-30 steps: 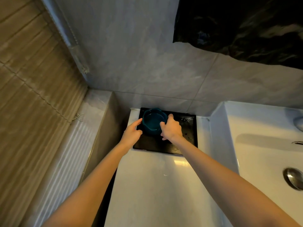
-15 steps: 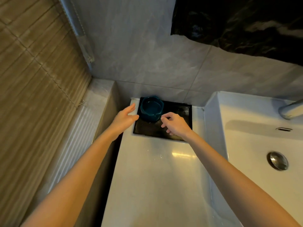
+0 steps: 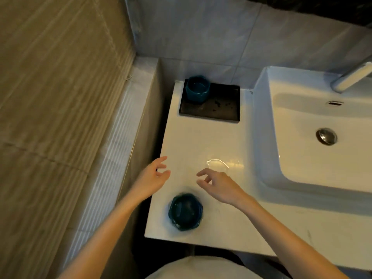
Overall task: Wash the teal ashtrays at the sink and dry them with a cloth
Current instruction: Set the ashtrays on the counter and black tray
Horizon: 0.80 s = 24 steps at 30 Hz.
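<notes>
One teal ashtray (image 3: pixel 197 89) stands upright on the back left corner of a black tray (image 3: pixel 219 109), against the wall. A second teal ashtray (image 3: pixel 185 212) sits on the white counter near its front edge, between my two forearms. My left hand (image 3: pixel 153 177) hovers over the counter's left edge, empty, fingers spread. My right hand (image 3: pixel 215 184) hangs just right of it, also empty with loosely curled fingers. Both hands are a little beyond the near ashtray and touch neither one.
The white sink basin (image 3: pixel 314 141) with its metal drain (image 3: pixel 326 136) lies to the right, the faucet (image 3: pixel 352 77) above it. A small water puddle (image 3: pixel 218 163) glistens on the counter (image 3: pixel 201 141). Dark specks dot the tray. A gap and tiled ledge run along the left.
Both hands let go of the ashtray on the tray and drew back toward me. The view tilted down, bringing the second ashtray near the counter's front edge into sight.
</notes>
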Tool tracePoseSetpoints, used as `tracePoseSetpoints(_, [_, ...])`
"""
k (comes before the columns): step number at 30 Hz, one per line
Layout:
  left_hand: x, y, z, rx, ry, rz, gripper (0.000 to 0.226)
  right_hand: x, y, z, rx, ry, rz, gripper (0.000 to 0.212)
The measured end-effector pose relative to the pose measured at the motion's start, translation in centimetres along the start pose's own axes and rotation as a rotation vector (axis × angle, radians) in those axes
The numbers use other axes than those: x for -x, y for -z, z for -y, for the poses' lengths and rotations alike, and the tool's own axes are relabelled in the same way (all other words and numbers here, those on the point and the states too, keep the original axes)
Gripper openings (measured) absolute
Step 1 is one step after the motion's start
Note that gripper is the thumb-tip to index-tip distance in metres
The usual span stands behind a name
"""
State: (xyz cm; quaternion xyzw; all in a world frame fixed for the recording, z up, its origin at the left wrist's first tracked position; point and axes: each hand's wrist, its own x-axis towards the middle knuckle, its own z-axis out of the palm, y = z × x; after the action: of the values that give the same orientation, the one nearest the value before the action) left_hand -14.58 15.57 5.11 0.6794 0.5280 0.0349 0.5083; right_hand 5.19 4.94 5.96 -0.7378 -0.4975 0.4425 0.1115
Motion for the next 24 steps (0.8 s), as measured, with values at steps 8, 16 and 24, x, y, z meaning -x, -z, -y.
tracePoseSetpoints(8, [4.8, -5.2, 5.9, -0.216, 0.118, 0.128, 0.064, 2.2, -7.3, -2.0, 0.297, -0.117, 0.069, 0.049])
tracePoseSetpoints(16, [5.6, -6.5, 5.9, -0.240, 0.035, 0.057, 0.041, 2.7, -8.7, -1.1, 0.288, -0.119, -0.047, 0.032])
tracePoseSetpoints(24, [2.9, -5.5, 2.3, -0.350, -0.087, 0.058, 0.039, 2.0, -6.0, -0.9, 0.236, -0.149, -0.098, 0.031])
